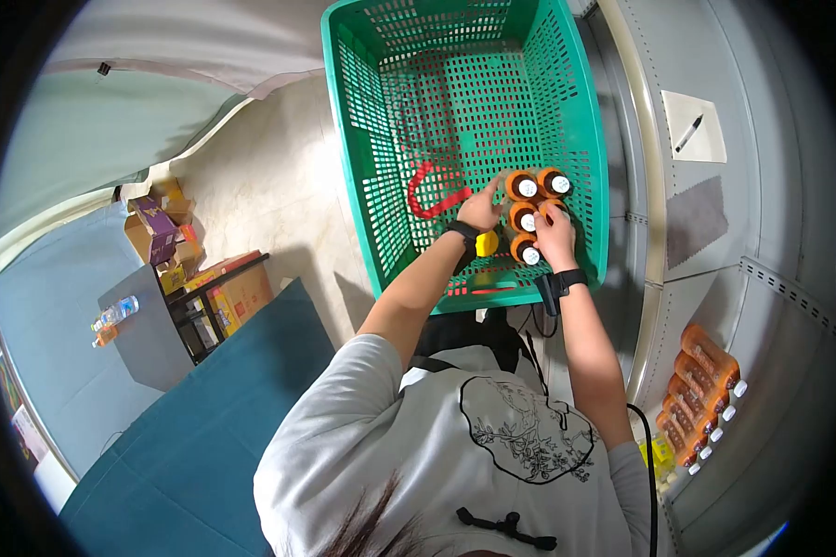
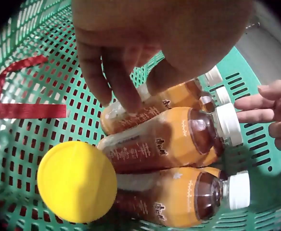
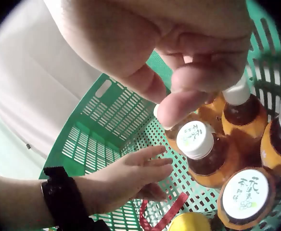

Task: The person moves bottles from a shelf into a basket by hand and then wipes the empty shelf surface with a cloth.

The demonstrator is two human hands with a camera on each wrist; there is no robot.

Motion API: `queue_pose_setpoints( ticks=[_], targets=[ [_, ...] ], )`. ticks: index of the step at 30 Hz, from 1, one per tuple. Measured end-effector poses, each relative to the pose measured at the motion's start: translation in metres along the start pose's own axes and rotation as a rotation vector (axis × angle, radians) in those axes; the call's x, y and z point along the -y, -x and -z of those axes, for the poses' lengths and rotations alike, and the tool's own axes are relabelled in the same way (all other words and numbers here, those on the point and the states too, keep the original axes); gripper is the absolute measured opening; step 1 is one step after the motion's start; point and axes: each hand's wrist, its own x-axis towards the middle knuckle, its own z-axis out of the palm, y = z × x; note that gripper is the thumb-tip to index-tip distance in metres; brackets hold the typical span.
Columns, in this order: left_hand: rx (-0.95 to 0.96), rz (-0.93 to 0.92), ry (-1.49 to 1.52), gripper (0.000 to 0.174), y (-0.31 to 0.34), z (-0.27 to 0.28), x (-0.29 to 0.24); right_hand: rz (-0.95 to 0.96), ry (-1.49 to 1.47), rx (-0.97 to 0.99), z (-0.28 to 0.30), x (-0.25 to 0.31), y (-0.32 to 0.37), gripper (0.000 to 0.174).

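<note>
Pale floor point(image 1: 293, 125) and hanging cloth point(image 1: 149, 121) are filling the space beyond the left fingers; cardboard boxes point(image 1: 237, 290) are sitting farther off that way. A grey shelf point(image 1: 752, 139) is running along beyond the right fingers, a sheet of paper point(image 1: 708, 141) and a pen point(image 1: 688, 134) lying on it. Nearer the person, well apart from the right fingers, another row of orange bottles point(image 1: 697, 395) is lining up.

Both hands are working inside a green basket point(image 1: 346, 167). At least five white-capped bottles point(image 2: 174, 139) of brown drink are standing on its bottom, grouped below and between the two sets of fingers.

Left hand point(image 1: 479, 213): fingers point(image 2: 116, 79) are spreading slightly, reaching downward beside the group and gripping nothing. Contact with the nearest bottle: cannot tell.

Right hand point(image 1: 555, 241): fingers point(image 3: 184, 108) are bending loosely just over the caps point(image 2: 229, 124), pinching nothing visible; whether a fingertip is touching a cap, cannot tell.

A round yellow lid point(image 2: 77, 182) is showing just beside the bottles, between the left fingers and the person. A red strap point(image 2: 32, 111) is curving across the basket bottom, on the outer side of the left fingers. Black bands point(image 3: 63, 197) are circling both wrists.
</note>
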Motion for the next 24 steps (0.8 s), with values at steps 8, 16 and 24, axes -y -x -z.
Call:
queue_pose_setpoints(
  ticks=[8, 16, 24],
  targets=[
    [0.326, 0.225, -0.34, 0.061, 0.021, -0.012, 0.028, -0.093, -0.145, -0.006, 0.016, 0.015, 0.029, 0.035],
    [0.39, 0.107, -0.654, 0.07, 0.043, -0.023, 0.008, -0.143, -0.197, 0.03, 0.025, 0.013, 0.047, 0.035],
    [0.392, 0.149, -0.691, 0.066, 0.042, -0.029, 0.019, -0.138, -0.202, 0.022, 0.029, 0.002, 0.047, 0.035]
  ],
)
